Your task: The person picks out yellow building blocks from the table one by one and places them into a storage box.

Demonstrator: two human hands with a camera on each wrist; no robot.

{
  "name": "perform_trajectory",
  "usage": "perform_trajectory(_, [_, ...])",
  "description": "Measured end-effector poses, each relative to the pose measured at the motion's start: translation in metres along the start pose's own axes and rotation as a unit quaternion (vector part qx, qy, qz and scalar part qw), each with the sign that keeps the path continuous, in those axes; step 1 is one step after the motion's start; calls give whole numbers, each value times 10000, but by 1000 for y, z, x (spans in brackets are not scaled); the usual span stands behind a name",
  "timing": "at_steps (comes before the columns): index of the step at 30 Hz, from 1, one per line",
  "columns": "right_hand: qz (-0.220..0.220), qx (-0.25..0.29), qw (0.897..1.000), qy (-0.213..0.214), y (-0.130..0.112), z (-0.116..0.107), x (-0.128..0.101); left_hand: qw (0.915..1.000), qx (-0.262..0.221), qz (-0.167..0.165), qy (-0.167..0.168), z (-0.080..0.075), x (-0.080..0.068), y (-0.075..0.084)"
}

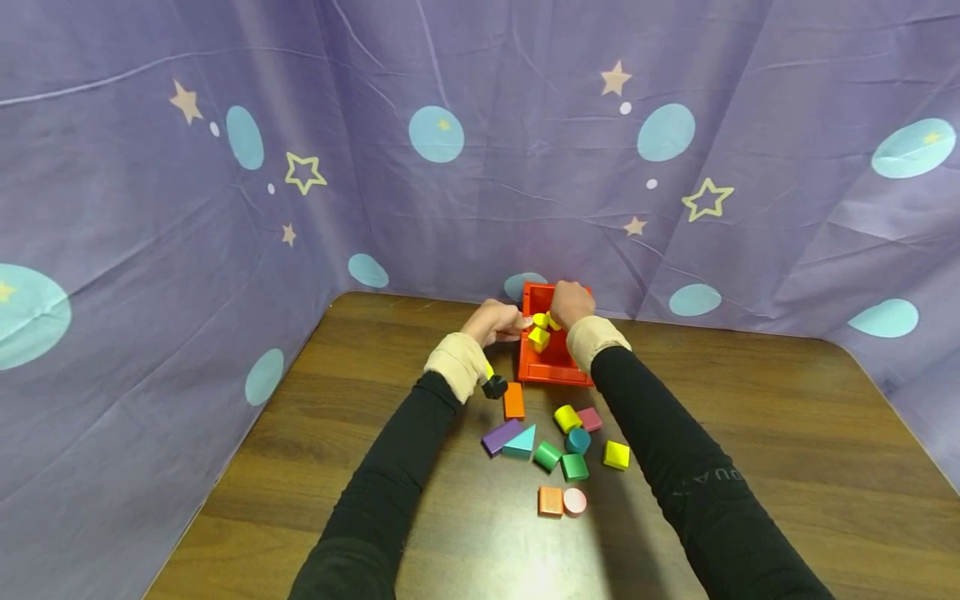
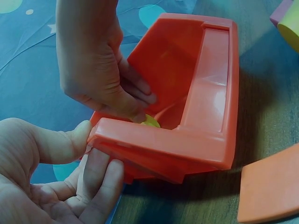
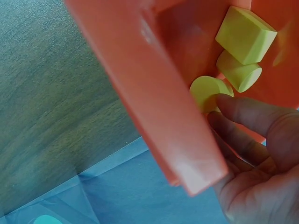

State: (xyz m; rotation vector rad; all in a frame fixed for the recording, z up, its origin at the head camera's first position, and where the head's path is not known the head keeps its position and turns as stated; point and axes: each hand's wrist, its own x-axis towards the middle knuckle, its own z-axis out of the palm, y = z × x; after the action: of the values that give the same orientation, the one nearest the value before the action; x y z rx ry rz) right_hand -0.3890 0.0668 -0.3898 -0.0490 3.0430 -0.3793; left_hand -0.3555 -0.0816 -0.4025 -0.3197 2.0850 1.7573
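Observation:
A red plastic bin [image 1: 557, 372] stands at the back of the table, close to the curtain. My left hand [image 1: 495, 322] grips its left rim, thumb on top and fingers underneath, as the left wrist view shows. Inside the bin, my right hand [image 3: 261, 149] pinches a yellow cylinder block [image 3: 205, 92] between thumb and fingers. Beside that block lie a second yellow cylinder [image 3: 238, 72] and a yellow cube [image 3: 246, 35]. In the left wrist view only a sliver of yellow shows below the right hand's fingertips.
Several loose blocks lie in front of the bin, among them an orange block [image 1: 513, 401], a purple block [image 1: 501, 437], a teal triangle [image 1: 520, 443], a yellow cylinder [image 1: 567, 418] and a yellow cube [image 1: 617, 455]. A purple curtain [image 1: 480, 208] borders the table's back and left.

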Motion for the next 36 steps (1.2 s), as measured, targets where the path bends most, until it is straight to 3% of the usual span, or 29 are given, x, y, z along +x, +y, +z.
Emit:
perform_trajectory(19, [-76, -74, 9999, 48, 4, 0, -2, 9999, -112, -5, 1, 4, 0, 0])
perform_trajectory(28, [-433, -146, 9989, 93, 5, -13, -1, 9999, -170, 22, 7, 5, 0, 0])
perform_trajectory(36, [-858, -310, 9957, 134, -2, -39, -6, 10000, -68, 0, 51, 1, 1, 1])
